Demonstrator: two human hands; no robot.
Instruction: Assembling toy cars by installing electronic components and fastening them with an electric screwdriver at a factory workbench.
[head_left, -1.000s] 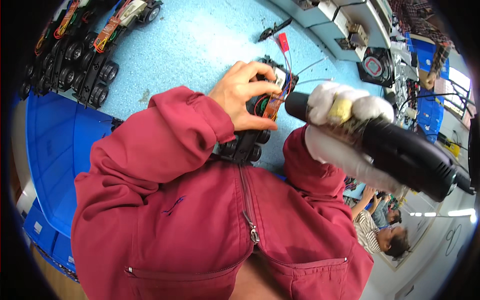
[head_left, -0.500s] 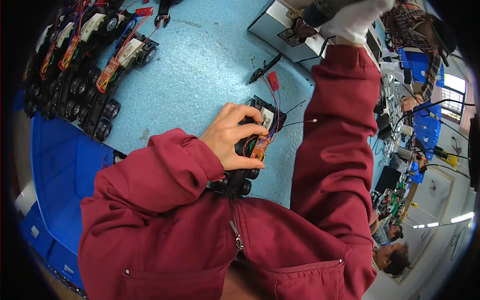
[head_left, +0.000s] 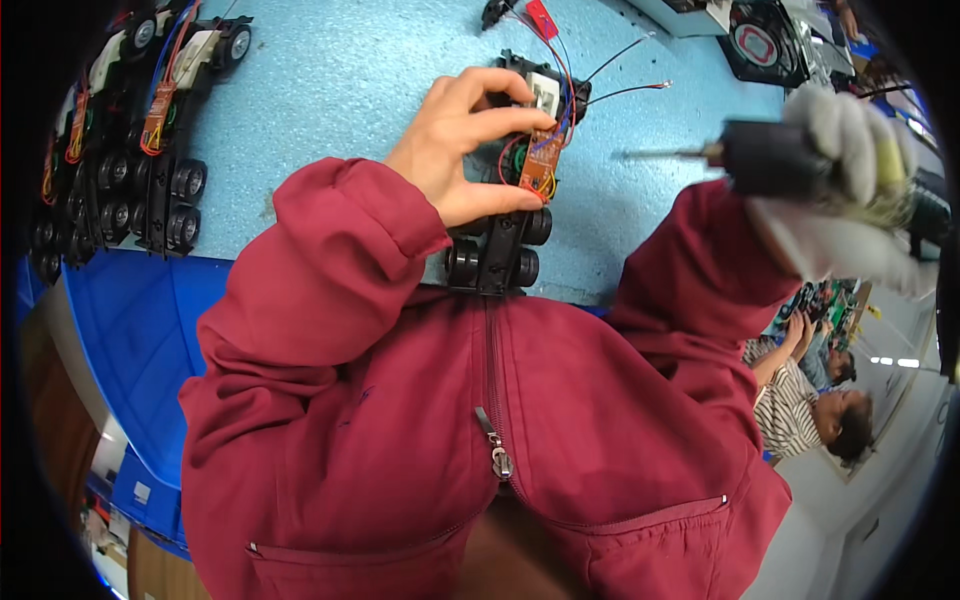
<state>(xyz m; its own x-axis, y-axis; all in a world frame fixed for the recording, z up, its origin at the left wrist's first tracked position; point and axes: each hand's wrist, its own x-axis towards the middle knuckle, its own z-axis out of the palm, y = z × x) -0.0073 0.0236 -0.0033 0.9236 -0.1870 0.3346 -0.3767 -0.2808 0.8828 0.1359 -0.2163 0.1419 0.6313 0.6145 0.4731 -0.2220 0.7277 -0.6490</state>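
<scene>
On the blue box (head_left: 150, 500) low at your left, a small white label (head_left: 142, 492) is too tiny to read, and dark blue pen-like strokes (head_left: 358, 405) on your red jacket (head_left: 340, 470) form nothing legible. Your gloved right hand (head_left: 848, 165) is smeared by blur, its fingers wrapped round a black power screwdriver (head_left: 770, 158) whose far end runs toward the dark rim; the bit (head_left: 670, 154) points left, well apart from the work, and its tip is probably thinner than the blur suggests. The black wheeled chassis (head_left: 500, 255) lies on the pale blue surface (head_left: 330, 90) just in front of you, partly hidden by your bare left hand (head_left: 440, 145). That hand is half open in a wide curve, pinching the brown circuit board (head_left: 541, 160) on the chassis end to end, thumb at the near end, forefinger at the far one. More chassis (head_left: 160, 225) stand at your left, cut off by the rim.
</scene>
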